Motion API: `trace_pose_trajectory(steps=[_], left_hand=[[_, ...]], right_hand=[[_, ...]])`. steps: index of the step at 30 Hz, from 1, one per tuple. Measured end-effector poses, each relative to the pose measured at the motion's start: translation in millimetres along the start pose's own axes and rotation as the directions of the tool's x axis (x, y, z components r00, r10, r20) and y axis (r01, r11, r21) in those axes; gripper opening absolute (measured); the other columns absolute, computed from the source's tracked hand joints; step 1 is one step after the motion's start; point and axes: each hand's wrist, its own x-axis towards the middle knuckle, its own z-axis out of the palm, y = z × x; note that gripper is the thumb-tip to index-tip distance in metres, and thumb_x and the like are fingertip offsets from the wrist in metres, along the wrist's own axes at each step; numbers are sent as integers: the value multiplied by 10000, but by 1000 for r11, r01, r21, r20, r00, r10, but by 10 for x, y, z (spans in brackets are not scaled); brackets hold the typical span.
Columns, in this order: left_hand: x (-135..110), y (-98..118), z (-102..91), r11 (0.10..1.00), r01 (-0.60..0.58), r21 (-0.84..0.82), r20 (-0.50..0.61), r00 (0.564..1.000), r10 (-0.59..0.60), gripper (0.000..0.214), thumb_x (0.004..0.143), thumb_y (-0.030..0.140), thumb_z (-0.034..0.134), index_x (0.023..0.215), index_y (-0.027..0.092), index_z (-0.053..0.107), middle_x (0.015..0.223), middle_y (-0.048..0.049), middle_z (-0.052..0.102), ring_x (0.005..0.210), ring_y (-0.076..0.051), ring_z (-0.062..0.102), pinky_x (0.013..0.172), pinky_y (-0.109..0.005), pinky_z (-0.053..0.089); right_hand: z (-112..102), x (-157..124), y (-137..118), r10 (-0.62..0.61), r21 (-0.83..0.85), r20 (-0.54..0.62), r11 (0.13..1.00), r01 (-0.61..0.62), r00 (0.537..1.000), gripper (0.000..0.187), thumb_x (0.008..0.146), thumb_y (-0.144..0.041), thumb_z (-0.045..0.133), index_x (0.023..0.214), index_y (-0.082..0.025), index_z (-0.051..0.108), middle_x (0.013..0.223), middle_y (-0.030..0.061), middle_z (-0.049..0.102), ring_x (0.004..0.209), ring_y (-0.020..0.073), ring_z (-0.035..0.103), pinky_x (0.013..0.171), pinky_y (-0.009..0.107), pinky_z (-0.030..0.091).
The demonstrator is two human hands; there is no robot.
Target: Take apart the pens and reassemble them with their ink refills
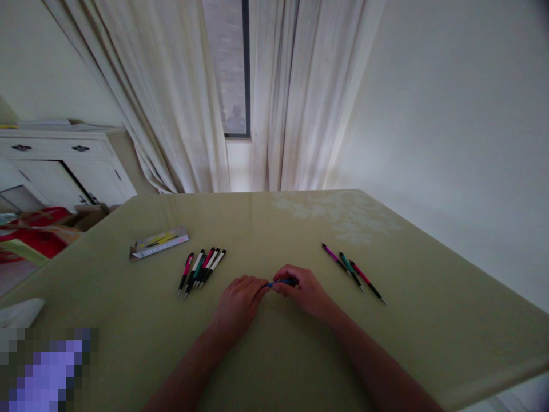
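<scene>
Between my two hands, low over the middle of the table, lies a blue pen [278, 282] with a dark end. My left hand [241, 297] is closed on its left end, fingers bent over so that this end is hidden. My right hand [305, 289] pinches the other end between thumb and fingers. To the left several pens [201, 270] with pink, white and green barrels and black grips lie in a loose bunch. On the right side a purple pen [334, 257], a green pen [351, 272] and a red pen [367, 280] lie slanted close together.
An open pen box [159, 242] lies at the table's left, behind the bunch. The green-covered table [274, 355] has its right edge near a white wall [463, 143]. A white cabinet [64, 150] and red bags [38, 226] stand beyond its left edge. Curtains [171, 103] hang behind.
</scene>
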Motion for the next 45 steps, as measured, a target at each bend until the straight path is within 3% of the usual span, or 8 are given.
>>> trace_pose_trajectory(steps=[10,14,22,27,30,35,41,45], left_hand=[[8,15,-5,999,4,-35,36,999,-3,137,1011,289,617,1047,233,736,962,-37,777,900,-241,693,859,-389,519],[20,27,-7,984,39,-172,-26,999,-44,188,1013,339,609,1075,213,734,987,-52,778,930,-237,700,857,-380,548],[53,24,-54,895,42,-444,-117,988,-104,133,962,306,667,1005,233,769,964,-51,790,916,-212,732,858,-338,583],[50,-14,-38,791,240,-563,-12,955,-298,318,900,388,727,1164,212,743,1009,-76,787,882,-228,753,825,-355,608],[63,-35,-45,756,323,-569,73,936,-345,241,913,400,691,1016,205,788,887,-68,795,825,-234,750,758,-338,605],[74,-65,-26,713,286,-640,21,934,-356,258,795,331,810,1021,214,770,1002,-68,800,917,-239,749,872,-364,595],[78,-139,16,633,333,-699,74,914,-400,254,868,415,726,953,178,765,841,-70,783,777,-218,744,745,-332,607],[88,-159,10,615,286,-734,32,920,-390,335,796,357,805,1087,203,745,1100,-94,785,981,-241,747,882,-366,603]], right_hand=[[-20,-14,29,5,-47,50,999,-2,999,232,924,-427,710,881,-201,742,733,9,718,662,167,628,623,269,458],[-37,-14,-3,-55,-97,30,994,58,998,201,893,-407,757,933,-210,767,851,21,760,772,182,659,680,268,462],[-33,-1,24,-15,-132,11,991,16,1000,309,965,-417,651,805,-175,756,663,7,688,593,134,569,571,241,387],[-21,4,40,-8,-118,-23,993,6,1000,311,962,-441,663,816,-182,754,674,8,705,600,135,585,583,239,397],[-10,4,65,2,-110,-19,994,-4,1000,323,966,-466,661,841,-185,758,674,8,711,583,131,582,567,234,388],[-3,3,71,0,-136,12,991,2,1000,414,994,-482,619,737,-175,726,592,4,672,526,117,529,537,232,358],[-6,3,54,-2,-93,-3,996,2,1000,382,1002,-466,606,779,-175,714,622,11,702,518,118,563,534,224,382],[-3,4,50,7,-88,-9,996,-7,1000,386,1000,-472,607,776,-175,710,612,13,700,515,119,566,527,222,379]])
